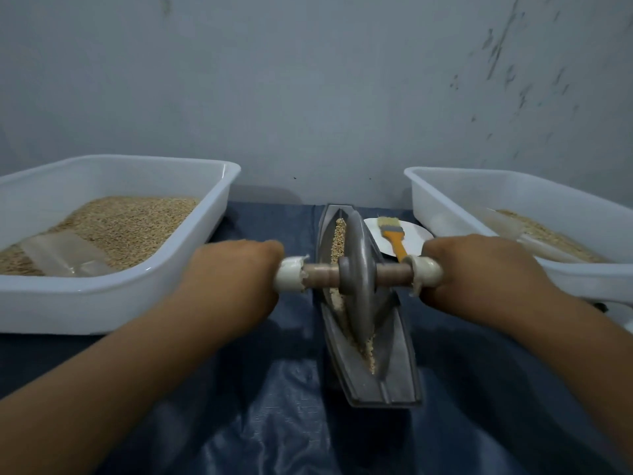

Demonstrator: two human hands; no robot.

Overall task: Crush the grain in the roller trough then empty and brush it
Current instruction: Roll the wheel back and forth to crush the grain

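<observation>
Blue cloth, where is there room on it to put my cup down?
Bare blue cloth lies near you, between the arms, left of the trough, and also right of it. Farther back is crowded: left tub, right tub, and the plate with the brush.

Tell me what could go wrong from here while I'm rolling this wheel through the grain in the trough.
1. Grain is heaped along the narrow trough; a hard push of the wheel could spill some onto the blue sheet.
2. The brush on its white plate lies close beside the axle near your right hand; a long forward stroke might knock it.
3. The left hand works close to the left tub and could bump it.
</observation>
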